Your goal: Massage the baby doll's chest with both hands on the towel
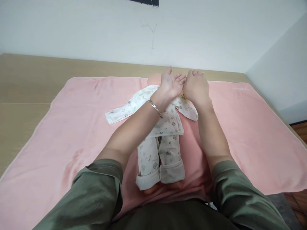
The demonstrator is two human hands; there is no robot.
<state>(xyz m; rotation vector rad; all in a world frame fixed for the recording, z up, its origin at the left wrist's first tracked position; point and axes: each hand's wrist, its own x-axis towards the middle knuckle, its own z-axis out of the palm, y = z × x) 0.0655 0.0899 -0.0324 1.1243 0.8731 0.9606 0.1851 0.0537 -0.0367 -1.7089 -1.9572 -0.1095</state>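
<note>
A baby doll (154,79) lies on its back, dressed in a white printed top (169,121) and matching trousers (169,156) with turned-up cuffs. Over the doll's head and chest, my left hand (171,83) is open, palm up, fingers stretched toward my right hand. My right hand (197,86) shows its back, with its fingers bent down out of sight; whether anything is in them is hidden. Below it, a small yellow patch shows beside the top. One sleeve (120,112) stretches out to the left; the other (188,110) hangs near my right wrist. My arms hide much of the doll's upper body.
A pink blanket (240,134) with a pale edge lies under the doll, slightly wrinkled at left. It covers much of a wooden table (26,80). A white wall (96,32) stands directly behind the table, and another wall (285,64) rises at right.
</note>
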